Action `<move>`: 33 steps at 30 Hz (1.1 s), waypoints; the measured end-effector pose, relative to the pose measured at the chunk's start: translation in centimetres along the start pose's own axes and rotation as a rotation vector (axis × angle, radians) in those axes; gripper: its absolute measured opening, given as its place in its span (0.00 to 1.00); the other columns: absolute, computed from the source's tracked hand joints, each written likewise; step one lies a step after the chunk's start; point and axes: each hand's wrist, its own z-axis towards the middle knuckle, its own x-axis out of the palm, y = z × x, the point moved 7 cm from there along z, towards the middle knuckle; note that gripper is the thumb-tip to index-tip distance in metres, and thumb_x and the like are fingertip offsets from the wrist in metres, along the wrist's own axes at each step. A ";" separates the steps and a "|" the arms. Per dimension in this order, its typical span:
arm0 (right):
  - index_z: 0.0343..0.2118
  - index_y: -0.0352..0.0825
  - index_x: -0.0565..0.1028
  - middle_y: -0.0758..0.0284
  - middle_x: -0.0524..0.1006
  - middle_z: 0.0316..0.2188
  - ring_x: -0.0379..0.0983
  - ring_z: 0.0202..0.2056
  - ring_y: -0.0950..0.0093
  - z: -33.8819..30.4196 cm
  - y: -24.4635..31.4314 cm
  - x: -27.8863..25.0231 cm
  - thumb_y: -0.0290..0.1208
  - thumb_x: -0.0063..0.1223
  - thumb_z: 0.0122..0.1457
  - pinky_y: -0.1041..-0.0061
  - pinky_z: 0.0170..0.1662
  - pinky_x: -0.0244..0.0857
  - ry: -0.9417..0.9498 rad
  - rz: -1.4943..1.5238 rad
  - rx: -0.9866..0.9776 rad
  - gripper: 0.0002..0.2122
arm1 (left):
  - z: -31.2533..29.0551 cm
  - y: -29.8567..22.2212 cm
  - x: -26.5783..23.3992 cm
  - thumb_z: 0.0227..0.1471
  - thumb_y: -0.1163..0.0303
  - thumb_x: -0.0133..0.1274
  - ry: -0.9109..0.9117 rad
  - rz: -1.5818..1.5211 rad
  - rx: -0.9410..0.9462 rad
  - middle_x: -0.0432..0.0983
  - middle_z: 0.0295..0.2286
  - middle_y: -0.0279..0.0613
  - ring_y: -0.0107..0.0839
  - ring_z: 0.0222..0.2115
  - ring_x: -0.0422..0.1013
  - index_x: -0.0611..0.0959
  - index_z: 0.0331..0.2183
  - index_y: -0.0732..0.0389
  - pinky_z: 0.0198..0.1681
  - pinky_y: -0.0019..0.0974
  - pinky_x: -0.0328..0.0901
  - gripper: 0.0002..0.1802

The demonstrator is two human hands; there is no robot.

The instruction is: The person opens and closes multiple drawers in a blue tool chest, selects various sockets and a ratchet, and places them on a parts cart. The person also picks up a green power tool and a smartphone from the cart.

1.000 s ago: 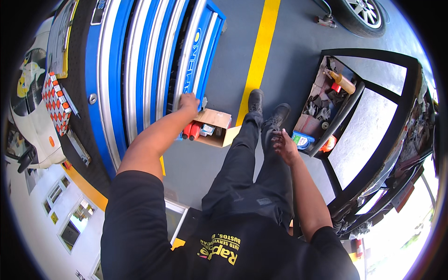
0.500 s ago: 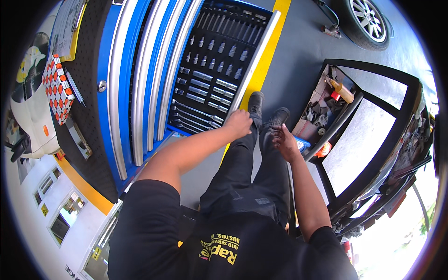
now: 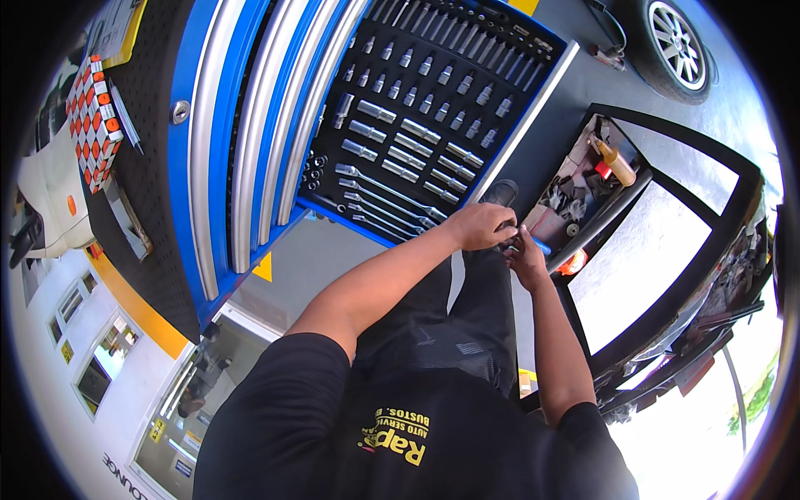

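Hands meet just off the near-right corner of the open drawer (image 3: 433, 125). Left hand (image 3: 482, 225) curled, knuckles up, fingers closed over something small at that corner; can't tell what it is. Right hand (image 3: 527, 257) touching the left from below, pinched round a small blue-tipped tool (image 3: 542, 246), only the tip showing.

Drawer is one blue-edged tray with black foam: rows of chrome sockets, too many and too small to count, plus about five long wrenches (image 3: 383, 196) along its near edge. Left of the drawer, four closed silver drawer fronts (image 3: 250, 125) on the blue cabinet, one round lock (image 3: 181, 112) on the cabinet's face.

Further left of the drawer, on the black cabinet top: one red-and-white checkered pack (image 3: 93, 121), rectangular. One yellow triangular sticker (image 3: 264, 268) below the drawer fronts.

Right of the drawer: one black cart tray (image 3: 583, 187) with mixed bits, one amber bottle (image 3: 615, 160) with red cap. One car wheel (image 3: 677, 46) beyond the drawer's far-right corner.
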 end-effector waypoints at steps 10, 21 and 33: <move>0.49 0.42 0.70 0.72 0.73 0.41 0.71 0.41 0.77 0.6 0.5 0.4 0.44 0.41 0.66 0.71 0.41 0.65 0.052 -0.170 -0.051 0.15 | 0.9 -0.4 1.5 0.54 0.62 0.52 -0.029 -0.127 -0.009 0.80 0.33 0.53 0.50 0.37 0.76 0.81 0.36 0.63 0.42 0.45 0.69 0.14; 0.51 0.41 0.70 0.70 0.74 0.46 0.72 0.46 0.74 -0.2 0.7 -1.3 0.43 0.44 0.65 0.68 0.43 0.67 -0.025 -0.211 -0.062 0.16 | 1.5 -0.8 4.3 0.53 0.65 0.53 -0.134 -0.013 -0.050 0.78 0.32 0.51 0.49 0.37 0.74 0.78 0.32 0.63 0.42 0.48 0.68 0.11; 0.46 0.42 0.73 0.74 0.73 0.31 0.68 0.28 0.81 -0.3 0.7 -1.6 0.48 0.40 0.67 0.77 0.32 0.63 -0.035 -0.202 -0.038 0.16 | 2.7 1.1 4.7 0.51 0.69 0.54 -0.492 0.095 -0.461 0.78 0.33 0.51 0.51 0.37 0.74 0.75 0.35 0.63 0.43 0.50 0.68 0.10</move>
